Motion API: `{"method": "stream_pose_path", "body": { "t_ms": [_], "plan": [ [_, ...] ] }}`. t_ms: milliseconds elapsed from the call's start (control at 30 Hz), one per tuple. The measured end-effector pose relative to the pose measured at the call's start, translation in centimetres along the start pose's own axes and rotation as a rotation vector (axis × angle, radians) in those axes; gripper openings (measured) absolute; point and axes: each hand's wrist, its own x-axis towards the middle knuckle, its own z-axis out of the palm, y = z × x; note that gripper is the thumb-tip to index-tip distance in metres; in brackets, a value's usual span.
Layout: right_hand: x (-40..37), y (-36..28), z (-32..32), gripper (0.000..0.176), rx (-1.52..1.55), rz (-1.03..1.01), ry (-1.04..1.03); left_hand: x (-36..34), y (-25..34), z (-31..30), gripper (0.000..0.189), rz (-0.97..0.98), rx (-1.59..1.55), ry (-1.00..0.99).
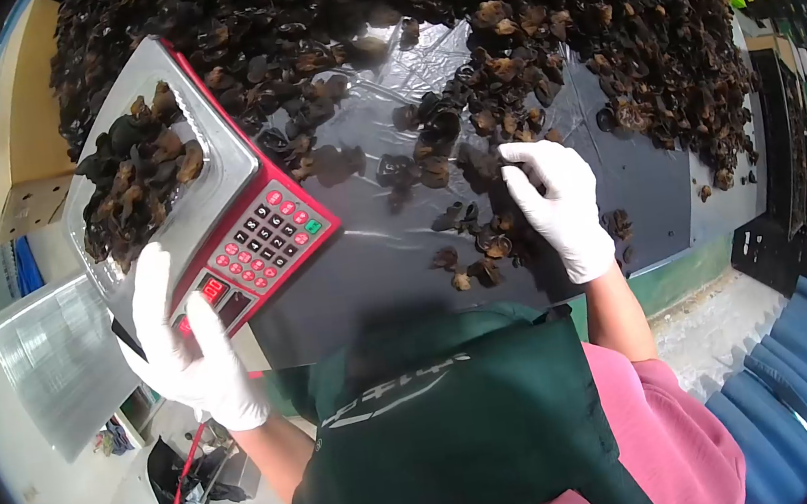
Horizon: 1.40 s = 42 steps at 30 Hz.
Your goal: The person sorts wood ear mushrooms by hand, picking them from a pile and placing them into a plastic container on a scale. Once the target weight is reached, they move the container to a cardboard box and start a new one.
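Note:
A clear plastic tray point(199, 126) holding dark, wrinkled wood ear mushrooms point(140, 173) rests on the platform of a red digital scale point(301, 199). Beside the tray's near corner is my left hand point(189, 354), in a white glove, its fingers spread over the scale's display side. My right hand point(559, 203), gloved too, hovers above the dark table sheet point(329, 301). Its thumb and forefinger curve with a gap between them, tips beside a dark mushroom piece point(479, 164). Several loose mushrooms point(491, 241) lie just below and left of that hand.
A large heap of mushrooms point(658, 29) covers the table's far and right parts. At the left stand a cardboard box point(26, 127) and a stack of clear trays point(62, 344). Black crates point(771, 252) and blue corrugated material point(792, 376) are at the right.

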Motion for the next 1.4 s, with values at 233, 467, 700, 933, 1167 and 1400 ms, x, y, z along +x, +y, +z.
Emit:
{"method": "stream_pose_path", "body": {
  "t_ms": [233, 467, 700, 933, 1167, 1400],
  "plan": [
    [0.2, -3.6, -2.5, 0.027, 0.313, -0.201, 0.063, -2.3, 3.6, 4.5, 0.037, -0.266, -0.590, -0.363],
    [-1.0, -8.5, -1.1, 0.024, 0.702, -0.228, -0.080, -2.4, 7.2, 8.2, 0.052, -0.855, -1.290, -0.830],
    [-1.3, -8.1, -0.7, 0.015, 1.021, 0.360, 0.035, -3.5, 4.8, 7.6, 0.049, -0.712, -1.425, -0.690],
    [-0.3, -9.4, 0.5, 0.027, 0.892, 0.435, -0.031, -4.1, 4.0, 6.8, 0.048, -0.732, -1.572, -0.488],
    [-0.1, -8.6, 1.2, 0.037, 0.718, 0.468, -0.118, -3.4, 1.2, 4.0, 0.047, -0.397, -1.222, -0.261],
    [0.4, -9.2, 2.6, 0.033, 0.674, 0.392, -0.173, -2.8, -1.5, 1.7, 0.060, -0.284, -1.092, -0.030]
  ]
}}
